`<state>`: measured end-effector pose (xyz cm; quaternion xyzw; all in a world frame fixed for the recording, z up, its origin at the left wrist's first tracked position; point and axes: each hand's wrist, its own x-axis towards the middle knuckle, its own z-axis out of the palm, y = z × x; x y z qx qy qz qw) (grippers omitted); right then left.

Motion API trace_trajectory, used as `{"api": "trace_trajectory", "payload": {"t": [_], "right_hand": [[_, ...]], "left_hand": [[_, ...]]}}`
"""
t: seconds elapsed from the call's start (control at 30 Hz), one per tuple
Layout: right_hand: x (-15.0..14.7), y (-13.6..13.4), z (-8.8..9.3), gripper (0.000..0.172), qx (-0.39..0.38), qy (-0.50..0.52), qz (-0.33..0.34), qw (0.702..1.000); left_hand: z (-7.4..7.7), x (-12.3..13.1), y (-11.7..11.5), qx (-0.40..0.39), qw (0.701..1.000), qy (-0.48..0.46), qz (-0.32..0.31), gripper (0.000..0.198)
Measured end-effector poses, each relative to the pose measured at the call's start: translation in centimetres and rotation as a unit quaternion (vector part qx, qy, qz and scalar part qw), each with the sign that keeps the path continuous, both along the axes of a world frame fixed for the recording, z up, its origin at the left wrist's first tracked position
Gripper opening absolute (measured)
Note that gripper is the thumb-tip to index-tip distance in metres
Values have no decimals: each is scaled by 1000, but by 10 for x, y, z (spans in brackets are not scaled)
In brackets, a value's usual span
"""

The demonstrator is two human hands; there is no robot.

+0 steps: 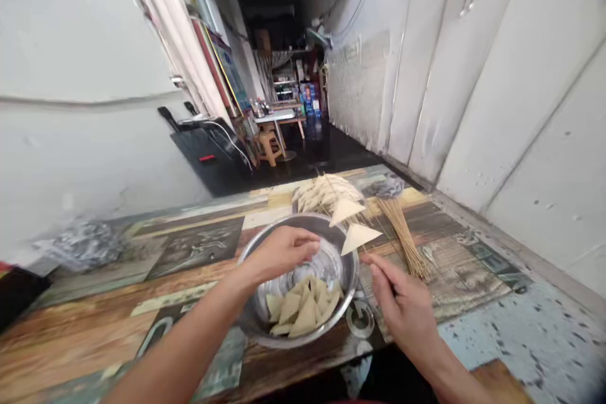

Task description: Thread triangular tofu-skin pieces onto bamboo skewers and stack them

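My right hand (402, 297) pinches a thin wooden skewer at the right side of the metal bowl. Two pale, flat triangular pieces (360, 237) sit on that skewer, one behind the other. My left hand (286, 249) hovers over the bowl with its fingers loosely bent and slightly apart; nothing shows in it. Inside the steel bowl (351, 287), several cut triangles (305, 309) of the same pale food, possibly tofu skin, lie heaped at the near side. Behind the bowl rests a pile of filled skewers (326, 192) on a container, partly hidden.
A bundle of bare skewers (402, 237) lies right of the bowl, with a crumpled plastic bag (391, 186) at its far end. Another crumpled bag (83, 243) lies at the left of the wood-patterned table (199, 246). Beyond are a stool (269, 145) and a white table (279, 115).
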<state>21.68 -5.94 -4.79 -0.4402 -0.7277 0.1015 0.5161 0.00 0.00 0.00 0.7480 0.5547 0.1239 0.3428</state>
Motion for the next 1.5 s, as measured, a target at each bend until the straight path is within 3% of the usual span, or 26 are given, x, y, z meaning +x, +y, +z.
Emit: {"api": "trace_trajectory", "payload": {"t": [0.07,0.17,0.27,0.4,0.67,0.83,1.0,1.2,1.5], "right_hand": [[6,-5,-3,24,-3,-5,-3,1000],[15,-11,-6,23,-13,-6,-2,1000],[22,-13,-8,22,-18,0,-1,1000],[31,-15,-10,22,-6,-1,-14,1000],[39,-17,-15,23,-11,-14,-25,1000],[37,-17,-15,21,0,-8,-27,1000],[36,-18,-16,22,-5,-11,-26,1000],[38,-16,-21,23,-16,-11,-25,1000],[33,-16,-18,26,-14,-7,-23,1000]], "left_hand": [[-7,4,-1,20,993,116,-20,36],[-18,12,0,16,977,206,-50,32],[-29,20,6,-15,974,203,-94,36],[-36,28,15,-29,964,215,-157,26],[-31,32,13,-14,939,244,-242,36],[-28,30,11,-34,943,242,-227,42],[-22,30,10,-71,942,257,-202,31],[-24,27,10,-159,939,205,-226,28],[-27,22,10,-143,938,209,-235,24]]}}
